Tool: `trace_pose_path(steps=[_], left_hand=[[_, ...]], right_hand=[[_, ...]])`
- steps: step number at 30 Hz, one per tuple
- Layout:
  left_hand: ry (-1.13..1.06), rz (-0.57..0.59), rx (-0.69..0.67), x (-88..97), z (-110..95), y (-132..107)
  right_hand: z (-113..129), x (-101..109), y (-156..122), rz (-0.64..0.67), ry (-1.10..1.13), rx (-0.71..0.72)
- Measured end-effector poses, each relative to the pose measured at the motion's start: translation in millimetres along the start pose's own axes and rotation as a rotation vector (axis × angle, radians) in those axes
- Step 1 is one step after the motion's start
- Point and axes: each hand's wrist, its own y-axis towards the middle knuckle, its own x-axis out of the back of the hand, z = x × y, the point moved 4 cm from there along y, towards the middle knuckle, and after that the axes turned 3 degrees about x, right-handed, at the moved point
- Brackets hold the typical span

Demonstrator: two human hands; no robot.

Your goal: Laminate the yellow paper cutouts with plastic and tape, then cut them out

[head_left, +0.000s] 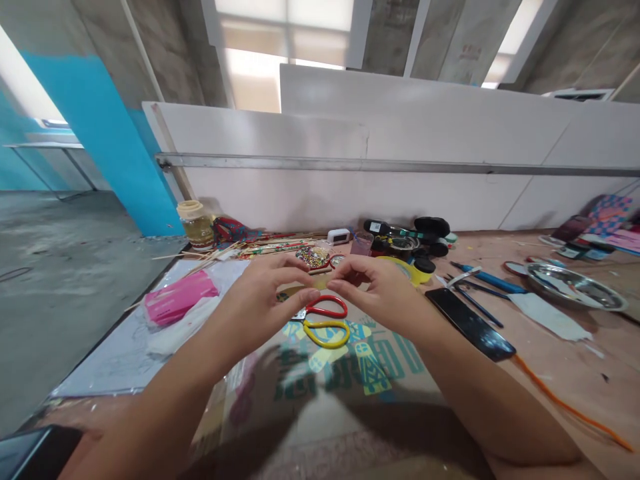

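Note:
My left hand [265, 297] hovers over the cardboard work surface, fingers curved and thumb apart from them. Facing it is my right hand [375, 290], its fingers bent and its thumb a little apart. I see nothing held in either hand. A short thin brown stick [320, 271] shows in the gap between the fingertips; whether it touches them I cannot tell. Just below lies a pair of scissors [327, 325] with one red and one yellow handle loop, its blades partly hidden by my left hand. Yellow-and-blue patterned cutouts [370, 370] lie on the printed cardboard [300, 423].
A pink packet [181, 298] and thin sticks [215, 257] lie left, near a lidded jar [195, 225]. Beads [313, 256] and yellow tape [400, 267] are behind my hands. On the right are a black phone [470, 323], an orange cord [570, 403] and a metal dish [617, 300].

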Motion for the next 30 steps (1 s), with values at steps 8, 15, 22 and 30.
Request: trace_pose_path(steps=[8, 15, 22, 30], left_hand=[[-0.431, -0.006, 0.189, 16.8, 28.6, 1.8], [-0.459, 0.131, 0.037, -25.5, 0.8, 0.6], [-0.342, -0.072, 0.04, -25.7, -0.5, -3.1], [-0.238, -0.223, 0.09, -5.0, 0.6, -5.3]], right_hand=[[-19.6, 9.4, 1.1, -0.212, 0.434, -0.016], [-17.9, -18.5, 0.0, -0.052, 0.663, -0.072], [-14.7, -24.6, -1.3, 0.052, 0.695, -0.072], [-55.2, -32.0, -0.3, 0.37, -0.287, -0.02]])
